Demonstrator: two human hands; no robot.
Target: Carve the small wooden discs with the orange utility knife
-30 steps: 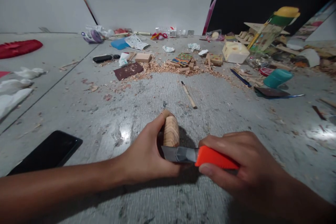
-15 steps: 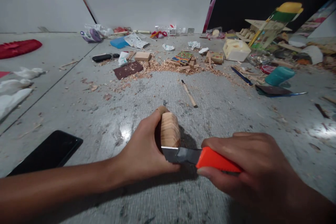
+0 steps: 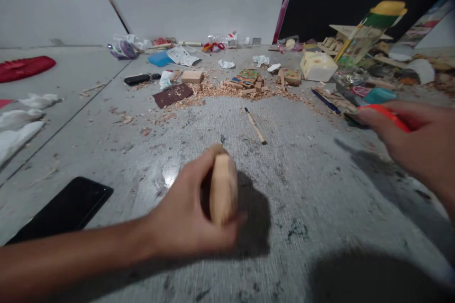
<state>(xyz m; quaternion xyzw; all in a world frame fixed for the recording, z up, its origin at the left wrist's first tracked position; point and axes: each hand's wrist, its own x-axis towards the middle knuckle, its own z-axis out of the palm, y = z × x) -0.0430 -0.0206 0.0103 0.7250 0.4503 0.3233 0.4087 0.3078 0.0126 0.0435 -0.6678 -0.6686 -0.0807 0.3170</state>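
My left hand [image 3: 192, 210] grips a rounded block of pale wood [image 3: 223, 189] between thumb and fingers, above the grey floor. Its far fingers are hidden behind the wood. Off to the right, my right hand [image 3: 419, 142] is closed around the orange handle of a utility knife [image 3: 387, 114], well apart from the block. The knife's blade is blurred and hard to make out against the dark things behind it. A short thin wooden stick [image 3: 255, 126] with a dark tip lies on the floor beyond the block.
A black phone [image 3: 64, 210] lies left of my forearm. Farther off are wood shavings [image 3: 213, 90], a brown sandpaper sheet [image 3: 173, 95], a small wood block [image 3: 192, 77] and a dark blue pen [image 3: 325, 101]. A pale yellow box [image 3: 318, 67] stands among clutter at the right.
My right hand has swung the knife away from the block, up and to the right. My left hand has turned the block, so a different face shows.
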